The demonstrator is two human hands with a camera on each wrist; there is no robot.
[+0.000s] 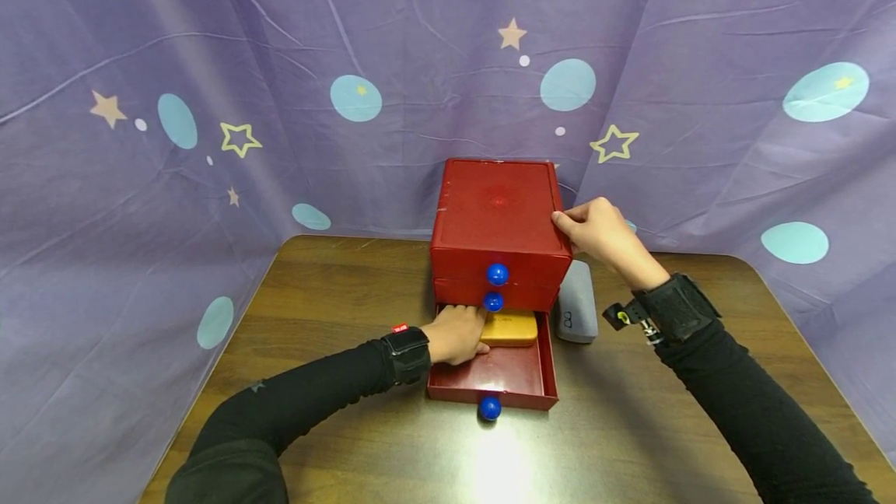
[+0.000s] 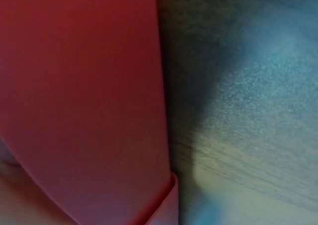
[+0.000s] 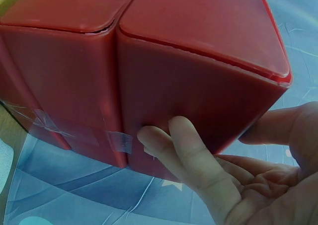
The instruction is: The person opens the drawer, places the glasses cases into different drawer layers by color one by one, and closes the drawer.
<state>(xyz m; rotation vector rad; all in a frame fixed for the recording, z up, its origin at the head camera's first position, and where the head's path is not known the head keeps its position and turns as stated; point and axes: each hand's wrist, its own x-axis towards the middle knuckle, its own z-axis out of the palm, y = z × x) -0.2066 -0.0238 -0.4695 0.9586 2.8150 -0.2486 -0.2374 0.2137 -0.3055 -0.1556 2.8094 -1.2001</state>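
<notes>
the right hand (image 1: 603, 238) is gripping a boxy red plastic cabinet (image 1: 497, 208), likely steadying it, the left hand (image 1: 456, 335) flanking an oblong yellow case (image 1: 512, 330), hold unclear.

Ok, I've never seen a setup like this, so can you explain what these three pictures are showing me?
There's no machine here, just a person's bare hands, with cameras worn on the head and both wrists. The wide picture is from the head, looking down. On the wooden table stands a red cabinet, with a grey case beside it. The cabinet's lowest drawer is pulled out. The left hand reaches in, at a yellow case; whether it grips it, I can't tell. The right hand holds the cabinet's right edge; its wrist picture shows fingers against the side. The left wrist picture is a blurry close-up of a red surface and the table.
</notes>
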